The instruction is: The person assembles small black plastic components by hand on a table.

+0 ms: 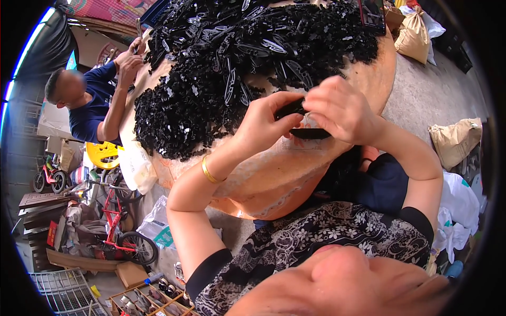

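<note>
My left hand (267,122) is closed, with thumb and forefinger pinching a dark black plastic piece (289,108) above the near edge of the table. My right hand (345,113) has its fingers curled in against the right end of that piece; its fingertips are slightly smeared by motion. Just below the two hands shows a second black, oval-ended piece (312,134); whether it is held or lying there I cannot tell. Beyond my hands spreads a large heap of small black plastic parts (184,105), with longer loop-shaped black pieces (230,84) scattered on top.
The heap covers much of a round table with a peach-coloured cover (263,181). A co-worker (92,100) at the left handles something small. A phone-like screen (372,13) stands at the far right. Sacks (412,37) lie on the floor; a red bicycle (113,221) stands at the left.
</note>
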Tool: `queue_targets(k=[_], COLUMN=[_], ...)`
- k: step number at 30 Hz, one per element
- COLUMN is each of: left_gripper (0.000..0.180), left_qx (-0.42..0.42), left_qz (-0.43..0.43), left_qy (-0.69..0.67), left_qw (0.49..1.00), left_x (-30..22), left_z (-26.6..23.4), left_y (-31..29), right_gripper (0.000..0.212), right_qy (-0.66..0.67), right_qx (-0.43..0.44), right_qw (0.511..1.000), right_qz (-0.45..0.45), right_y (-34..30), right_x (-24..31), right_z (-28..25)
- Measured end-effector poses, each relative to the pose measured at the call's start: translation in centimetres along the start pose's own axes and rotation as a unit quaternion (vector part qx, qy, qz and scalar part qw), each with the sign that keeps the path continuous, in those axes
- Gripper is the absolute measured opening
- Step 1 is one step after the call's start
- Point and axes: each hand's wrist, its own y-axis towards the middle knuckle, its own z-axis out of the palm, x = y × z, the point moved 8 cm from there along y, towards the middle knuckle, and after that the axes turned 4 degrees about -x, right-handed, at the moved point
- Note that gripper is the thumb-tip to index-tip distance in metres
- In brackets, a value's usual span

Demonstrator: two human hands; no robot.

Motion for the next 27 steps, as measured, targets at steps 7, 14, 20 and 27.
queue_targets(k=[7,14,20,27], left_gripper=[0.035,0.032,0.031,0.033], left_qx=[-0.050,-0.033,0.044,-0.056], left_qz=[0.138,0.154,0.196,-0.003], left_qy=[0.242,0.268,0.290,0.012], left_qw=[0.959,0.951,0.936,0.998], left_x=[-1.1,-1.4,-1.9,1.5], left_z=[0.3,0.7,3.4,0.7], left_y=[-0.2,-0.2,-1.4,0.2], right_gripper=[0.031,0.023,0.030,0.039], right_qy=[0.154,0.226,0.129,-0.017], right_qx=[0.057,0.089,0.025,-0.002], right_qw=[0.956,0.899,0.926,0.960], right_qz=[0.244,0.364,0.354,0.280], right_y=[-1.5,-3.2,-2.9,-2.1], right_x=[-4.2,-5.5,-8.7,-8.2], right_z=[1.9,3.1,1.6,2.9])
